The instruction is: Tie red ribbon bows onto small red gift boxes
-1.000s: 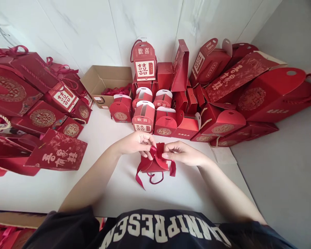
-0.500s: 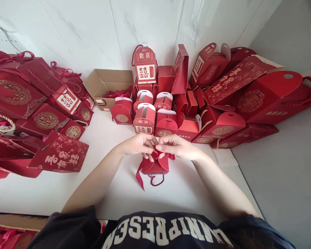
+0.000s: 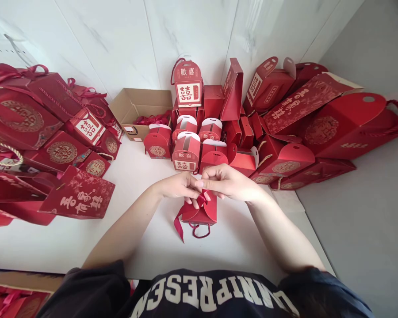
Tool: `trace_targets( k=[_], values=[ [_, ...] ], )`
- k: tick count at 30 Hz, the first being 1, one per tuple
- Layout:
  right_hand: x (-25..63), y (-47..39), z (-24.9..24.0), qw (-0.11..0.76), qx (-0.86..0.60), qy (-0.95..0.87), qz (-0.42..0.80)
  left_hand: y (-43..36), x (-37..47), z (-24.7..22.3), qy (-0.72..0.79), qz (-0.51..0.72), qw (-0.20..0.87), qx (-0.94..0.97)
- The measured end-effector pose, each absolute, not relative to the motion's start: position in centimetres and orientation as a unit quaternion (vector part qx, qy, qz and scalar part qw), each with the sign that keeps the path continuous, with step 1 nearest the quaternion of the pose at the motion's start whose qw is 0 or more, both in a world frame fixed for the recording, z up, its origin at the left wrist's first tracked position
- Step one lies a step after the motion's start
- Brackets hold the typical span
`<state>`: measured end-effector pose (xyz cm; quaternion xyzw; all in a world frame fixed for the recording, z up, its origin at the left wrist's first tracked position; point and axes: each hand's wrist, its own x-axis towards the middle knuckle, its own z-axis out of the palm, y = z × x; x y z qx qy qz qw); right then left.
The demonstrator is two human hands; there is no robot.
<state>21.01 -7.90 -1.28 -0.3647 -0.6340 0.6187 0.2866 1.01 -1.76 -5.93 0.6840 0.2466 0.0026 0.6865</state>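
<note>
A small red gift box (image 3: 202, 214) stands on the white table in front of me, its dark red cord handle hanging toward my body. Red ribbon (image 3: 178, 225) lies over its top, one tail trailing off the left side. My left hand (image 3: 182, 187) is closed round the ribbon at the top of the box, fingertips bent down over it. Just above the box, my right hand (image 3: 223, 182) pinches at the ribbon beside the left fingertips. What lies between the touching fingertips is partly hidden.
Behind my hands stand several small red boxes (image 3: 185, 152). Larger red boxes (image 3: 345, 123) are piled at the right, more red boxes (image 3: 61, 150) at the left. An open cardboard box (image 3: 139, 132) holding red ribbons is at the back. Another carton (image 3: 23, 280) sits at the lower left.
My right hand has risen slightly and turned, showing more of the box top. The right-hand ribbon tail no longer shows beside the box. The view has shifted slightly.
</note>
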Motion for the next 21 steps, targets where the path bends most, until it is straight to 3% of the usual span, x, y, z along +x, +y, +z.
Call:
trace_targets(
  k=[11,13,15,17,21],
  values=[
    [22.9,-8.3,-1.1,0.323,-0.317,-0.638,0.623,-1.5,0.9,-5.9,0.246,-0.01,0.668,0.702],
    [23.7,-8.9,-0.2,0.259,-0.264,-0.675,0.638,-1.4,1.0,-5.9,0.231,-0.015,0.662,0.713],
    [24.6,-9.7,1.0,0.115,-0.173,-0.742,0.637,-1.3,1.1,-5.9,0.226,-0.013,0.664,0.713],
    [24.9,-10.6,2.1,0.038,-0.135,-0.807,0.574,-1.3,1.2,-5.8,0.232,-0.016,0.664,0.711],
    [23.1,-12.2,2.5,0.197,-0.366,-0.875,0.247,-1.4,1.4,-5.7,0.225,-0.016,0.666,0.711]
  ],
)
